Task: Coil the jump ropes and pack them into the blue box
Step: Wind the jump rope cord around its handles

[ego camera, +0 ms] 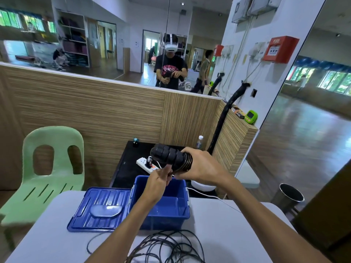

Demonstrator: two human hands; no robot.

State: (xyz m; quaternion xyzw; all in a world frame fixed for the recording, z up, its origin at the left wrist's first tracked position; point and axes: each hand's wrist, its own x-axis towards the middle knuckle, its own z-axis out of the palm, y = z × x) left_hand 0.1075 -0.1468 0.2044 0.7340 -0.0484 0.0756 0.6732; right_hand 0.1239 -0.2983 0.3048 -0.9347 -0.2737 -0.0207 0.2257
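Note:
My right hand grips the black handles of a jump rope, held level above the open blue box. Several turns of thin cord are wound round the handles next to my fingers. My left hand pinches the loose end of that cord just below the handles. The blue box stands on the white table and looks empty inside. Its blue lid lies flat to its left. More black jump rope cord lies in a loose tangle on the table's near side.
A green plastic chair stands at the left. Behind the box is a black low table with a white power strip and a bottle. A metal bin stands at the right. A mirror wall faces me.

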